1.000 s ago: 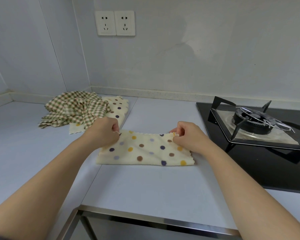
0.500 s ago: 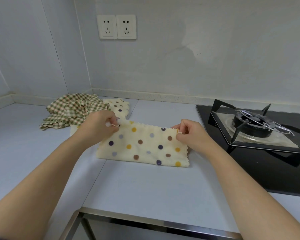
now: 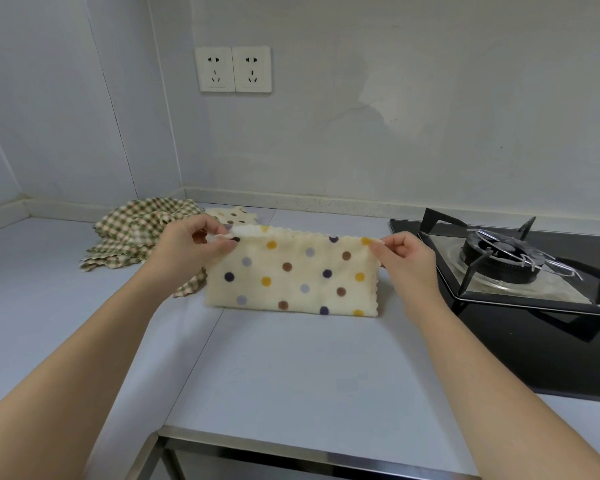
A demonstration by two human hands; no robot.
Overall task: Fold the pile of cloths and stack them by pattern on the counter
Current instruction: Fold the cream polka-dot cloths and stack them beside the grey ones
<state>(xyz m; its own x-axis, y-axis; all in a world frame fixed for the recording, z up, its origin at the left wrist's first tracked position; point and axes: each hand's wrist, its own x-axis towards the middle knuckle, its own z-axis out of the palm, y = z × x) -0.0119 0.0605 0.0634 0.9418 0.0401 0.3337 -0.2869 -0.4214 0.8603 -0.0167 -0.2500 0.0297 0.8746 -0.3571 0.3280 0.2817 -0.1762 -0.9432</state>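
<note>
While the left hand (image 3: 191,252) and right hand (image 3: 407,259) each pinch an upper corner of the polka-dot cloth (image 3: 291,275), it hangs between them, long axis running left to right, lower fold resting on the counter (image 3: 291,368), equally near both.

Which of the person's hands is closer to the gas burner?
Right. The right hand pinches the dotted cloth at its top corner, just beside the gas burner. The left hand pinches the opposite corner, across the cloth and farther off, by the checked cloths.
</note>
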